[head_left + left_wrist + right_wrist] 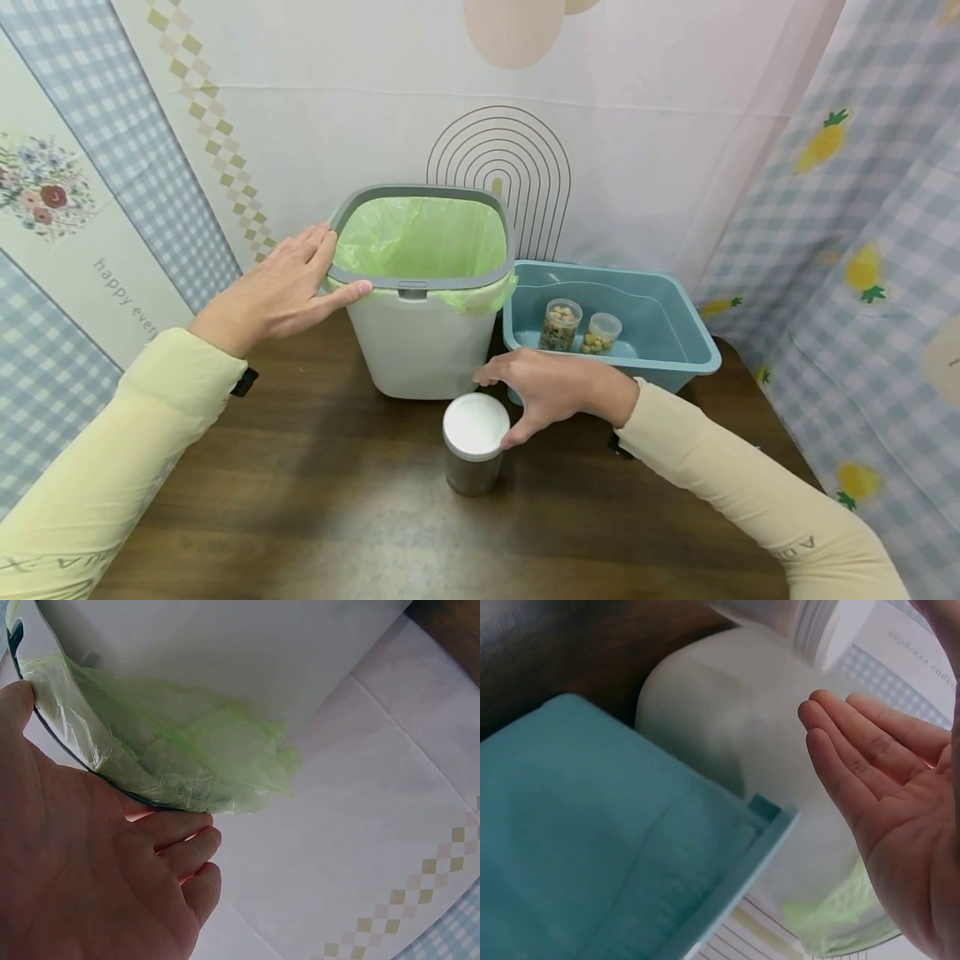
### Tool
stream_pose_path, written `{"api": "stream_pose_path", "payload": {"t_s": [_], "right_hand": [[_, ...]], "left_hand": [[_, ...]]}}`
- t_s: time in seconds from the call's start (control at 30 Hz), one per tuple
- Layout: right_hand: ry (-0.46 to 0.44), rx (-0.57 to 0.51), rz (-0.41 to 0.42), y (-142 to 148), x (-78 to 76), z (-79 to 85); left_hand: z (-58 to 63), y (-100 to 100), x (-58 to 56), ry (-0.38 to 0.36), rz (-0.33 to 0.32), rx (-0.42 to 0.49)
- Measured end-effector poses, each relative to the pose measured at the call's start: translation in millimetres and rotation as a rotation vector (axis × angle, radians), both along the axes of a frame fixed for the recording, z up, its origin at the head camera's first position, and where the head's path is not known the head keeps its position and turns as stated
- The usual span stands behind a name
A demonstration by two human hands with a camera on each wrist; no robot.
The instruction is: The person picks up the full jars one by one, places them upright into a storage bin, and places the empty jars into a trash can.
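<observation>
A grey-rimmed white bin (423, 354) stands at the back, lined with a green plastic bag (427, 242). My left hand (281, 287) rests against the left of its rim, fingers extended; in the left wrist view the bag (195, 742) hangs over the rim's outside. In front of the bin, a clear jar with a white lid (476, 427) stands upright on the table. My right hand (551, 387) is beside the jar, thumb and fingers spread near the lid. The right wrist view shows those fingers (870, 750) apart from the jar lid (847, 630).
Right of the bin stands a blue plastic tub (675, 367). Inside it are a larger clear container (560, 327) and a smaller one (602, 333), both with small pieces in them. Patterned cloth (337, 108) hangs behind the dark wooden table (337, 517) and at both sides.
</observation>
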State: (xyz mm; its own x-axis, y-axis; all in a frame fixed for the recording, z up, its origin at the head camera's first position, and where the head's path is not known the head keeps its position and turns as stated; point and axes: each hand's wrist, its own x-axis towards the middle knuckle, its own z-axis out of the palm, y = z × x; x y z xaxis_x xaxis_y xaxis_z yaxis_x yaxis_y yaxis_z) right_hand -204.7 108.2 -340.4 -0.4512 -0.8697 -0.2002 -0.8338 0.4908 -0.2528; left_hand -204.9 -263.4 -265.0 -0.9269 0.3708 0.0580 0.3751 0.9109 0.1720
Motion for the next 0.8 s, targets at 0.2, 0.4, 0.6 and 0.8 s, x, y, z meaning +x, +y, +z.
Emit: {"api": "stream_pose_path", "payload": {"t_s": [0.2,0.4,0.6,0.8], "right_hand": [[0.011,-0.038,0.041,-7.5,1.0,-11.5],[-0.015,-0.064,0.039,-11.9,3.0,-21.8],[0.005,-0.104,0.039,-13.2,2.6,-30.7],[0.022,-0.139,0.041,-14.0,2.0,-35.2]], "left_hand": [[-0.2,0.3,0.3,-0.005,0.008,0.003],[0.0,1.2,0.4,-0.011,0.009,0.004],[-0.9,0.9,0.2,-0.023,0.015,0.007],[-0.9,0.4,-0.3,-0.019,0.014,0.008]]}}
